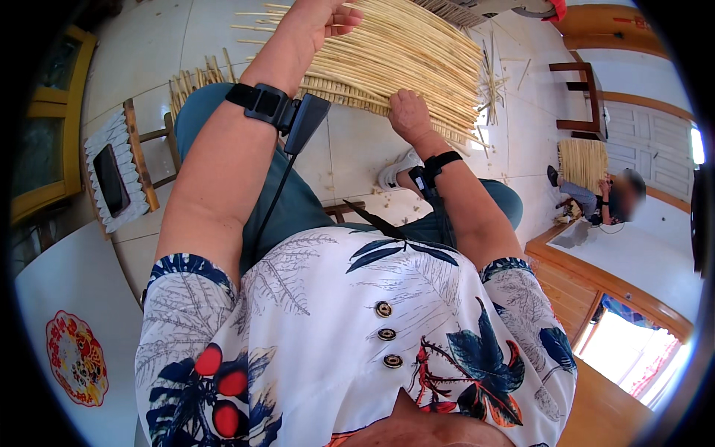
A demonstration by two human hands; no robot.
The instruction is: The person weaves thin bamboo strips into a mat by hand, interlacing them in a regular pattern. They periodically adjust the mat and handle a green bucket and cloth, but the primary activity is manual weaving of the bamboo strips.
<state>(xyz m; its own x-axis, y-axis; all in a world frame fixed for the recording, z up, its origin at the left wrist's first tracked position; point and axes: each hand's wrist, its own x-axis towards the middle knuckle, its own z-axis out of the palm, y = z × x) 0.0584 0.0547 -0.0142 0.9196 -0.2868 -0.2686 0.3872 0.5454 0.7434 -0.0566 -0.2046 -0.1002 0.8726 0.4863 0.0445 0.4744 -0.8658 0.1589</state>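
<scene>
Most of the straw mat [417, 59] looks bound already; my left hand [316, 18] clutches stalks at its far edge, my right hand [408, 113] pinches its near, unfinished edge.

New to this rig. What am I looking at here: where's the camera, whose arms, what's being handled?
There is no machine here: a person works with two bare hands. The one picture comes from a wide fisheye camera worn on the person's head, looking down, so straight edges bend and the patterned shirt fills the lower part. Each forearm carries a black wrist strap with a small device. The left hand reaches to the far side of a mat of pale straw stalks and grips some of them. The right hand rests closed on the mat's near edge. The mat lies across the person's knees above a tiled floor, where loose stalks lie. A small wooden stool stands at the left. Another seated person handles a similar mat at the right.
</scene>
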